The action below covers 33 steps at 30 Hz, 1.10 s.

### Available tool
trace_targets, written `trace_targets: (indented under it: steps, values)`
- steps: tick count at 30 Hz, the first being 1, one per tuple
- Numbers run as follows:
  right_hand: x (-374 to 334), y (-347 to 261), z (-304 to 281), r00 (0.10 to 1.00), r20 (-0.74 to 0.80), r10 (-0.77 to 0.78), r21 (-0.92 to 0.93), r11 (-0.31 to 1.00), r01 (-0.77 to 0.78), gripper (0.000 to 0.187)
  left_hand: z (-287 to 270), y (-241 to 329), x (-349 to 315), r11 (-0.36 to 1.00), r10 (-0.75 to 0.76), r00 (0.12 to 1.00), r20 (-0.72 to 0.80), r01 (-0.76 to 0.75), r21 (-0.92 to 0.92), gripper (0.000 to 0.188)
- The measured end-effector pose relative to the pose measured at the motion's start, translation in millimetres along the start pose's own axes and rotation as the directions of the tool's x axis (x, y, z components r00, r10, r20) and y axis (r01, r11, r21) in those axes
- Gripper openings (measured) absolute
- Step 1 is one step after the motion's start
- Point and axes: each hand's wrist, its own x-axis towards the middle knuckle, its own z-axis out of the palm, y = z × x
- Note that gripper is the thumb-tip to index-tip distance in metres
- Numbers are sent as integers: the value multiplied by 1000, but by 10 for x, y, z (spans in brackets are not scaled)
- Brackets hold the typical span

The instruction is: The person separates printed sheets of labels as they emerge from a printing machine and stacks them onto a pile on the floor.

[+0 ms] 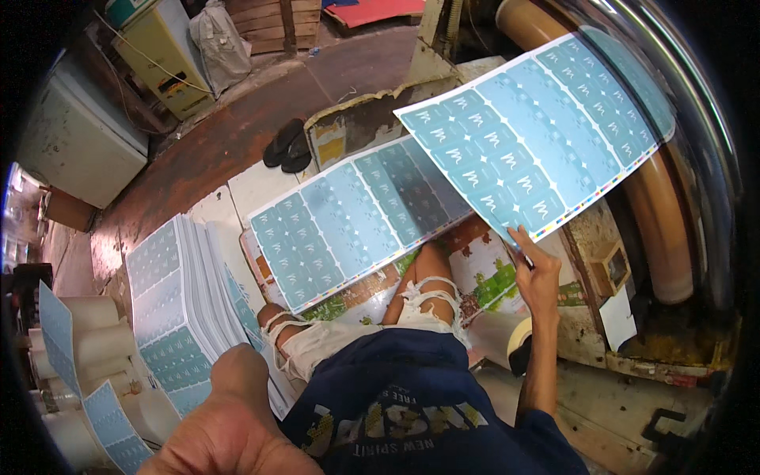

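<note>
A large printed sheet [546,127], teal and light blue with a colour bar along one edge, slants down from a shiny metal roller [697,87]. My right hand [537,267] pinches its lower corner between thumb and fingers. Beneath and left of it, a similar printed sheet [332,226] lies flat in front of my knees. A thick stack of printed sheets [170,317] stands at my left. Close to the camera, beside that stack, is my left hand [237,376]; its fingers are hidden.
A brown roller [661,229] belongs to the machine on the right. Several pale rolls [95,348] and loose printed sheets [119,427] are at the far left. Black sandals [285,146] rest on the floor ahead, and a white sack [220,47] stands at the back.
</note>
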Motion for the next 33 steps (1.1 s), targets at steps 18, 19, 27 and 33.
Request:
trace_targets:
  steps: [18,19,27,33]
  values:
    - [-71,-462,-271,971,234,-53,71,997,38,51,-77,-9,782,917,221,972,84,-236,321,12]
    - [-70,-465,-311,962,271,-20,88,996,-4,51,-99,-102,816,939,187,970,155,-223,262,13]
    - [-29,-721,-466,933,356,-42,195,980,-30,54,67,302,1305,949,-94,996,6,88,303,23]
    - [-104,-636,-435,938,301,-171,237,966,100,54,-98,130,1281,666,-744,603,289,632,396,5]
